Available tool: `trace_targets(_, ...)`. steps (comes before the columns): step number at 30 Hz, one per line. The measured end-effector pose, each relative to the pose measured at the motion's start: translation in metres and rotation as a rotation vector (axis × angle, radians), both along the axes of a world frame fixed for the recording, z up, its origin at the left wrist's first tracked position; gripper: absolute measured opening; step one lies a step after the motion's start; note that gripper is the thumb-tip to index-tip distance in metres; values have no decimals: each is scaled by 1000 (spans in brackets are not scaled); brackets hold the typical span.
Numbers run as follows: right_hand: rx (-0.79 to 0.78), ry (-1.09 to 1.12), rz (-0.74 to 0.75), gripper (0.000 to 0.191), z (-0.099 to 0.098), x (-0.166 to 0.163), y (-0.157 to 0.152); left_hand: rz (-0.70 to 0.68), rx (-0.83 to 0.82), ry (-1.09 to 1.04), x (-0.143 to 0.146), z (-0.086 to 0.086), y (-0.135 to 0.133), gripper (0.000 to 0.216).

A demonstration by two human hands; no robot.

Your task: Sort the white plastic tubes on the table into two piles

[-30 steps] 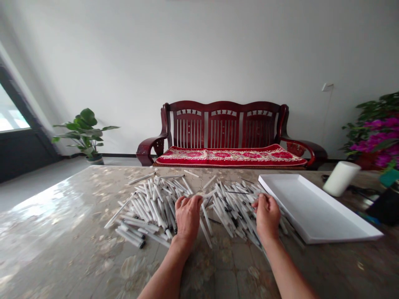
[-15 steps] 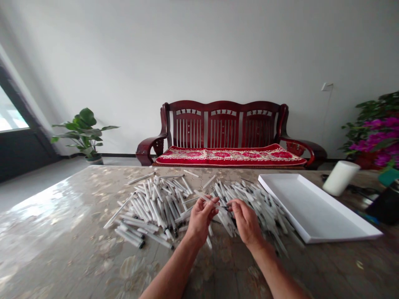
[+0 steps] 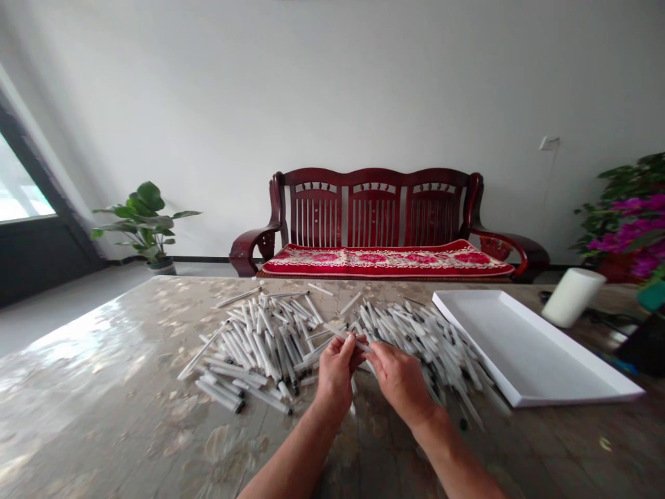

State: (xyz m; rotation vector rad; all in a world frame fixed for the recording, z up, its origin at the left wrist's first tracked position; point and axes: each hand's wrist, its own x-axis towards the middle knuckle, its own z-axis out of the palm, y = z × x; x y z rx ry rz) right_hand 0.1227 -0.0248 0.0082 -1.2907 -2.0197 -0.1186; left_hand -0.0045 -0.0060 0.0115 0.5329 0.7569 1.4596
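Note:
A slim translucent white pen [image 3: 333,329] is pinched in the fingers of my left hand [image 3: 337,371], its far end pointing up and left. My right hand [image 3: 402,382] is closed around the pen's near end, and the fingers of both hands almost meet. What the right fingertips cover is hidden. To the left lies a loose heap of whitish pens [image 3: 262,343], several showing black ends. Another heap of similar pens [image 3: 441,339] spreads just beyond and right of my right hand.
A shallow white tray [image 3: 551,353] lies right of the heaps. Behind it stands a white roll [image 3: 573,298], near dark items at the table's right edge. The patterned table [image 3: 156,416] reaches toward a red wooden bench [image 3: 371,215]. Potted plants [image 3: 148,211] flank the bench.
My right hand has moved left, closing the gap to my left hand, and is now wrapped around the pen's near end. My left hand keeps its pinch.

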Motion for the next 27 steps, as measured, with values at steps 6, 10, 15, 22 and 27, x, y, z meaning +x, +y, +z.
trace_targets(6, 155, -92, -20, 31, -1, -3, -1, 20, -58, 1, -6, -3, 6, 50)
trace_targets(10, 83, -33, -61, 32, -1, -1, -4, 122, -82, 101, -25, 0, 15, 45)
trace_targets(15, -52, -21, -204, 29, -1, 4, -3, 76, 62, 425, -26, -2, 16, 37)
trace_targets(22, -35, -18, -292, 30, -2, 11, 1, 59, 196, 906, -29, -9, 18, 26)
trace_targets(27, -48, -18, -41, 23, 8, -9, -14, 256, 161, 1401, -61, 5, 21, 24)
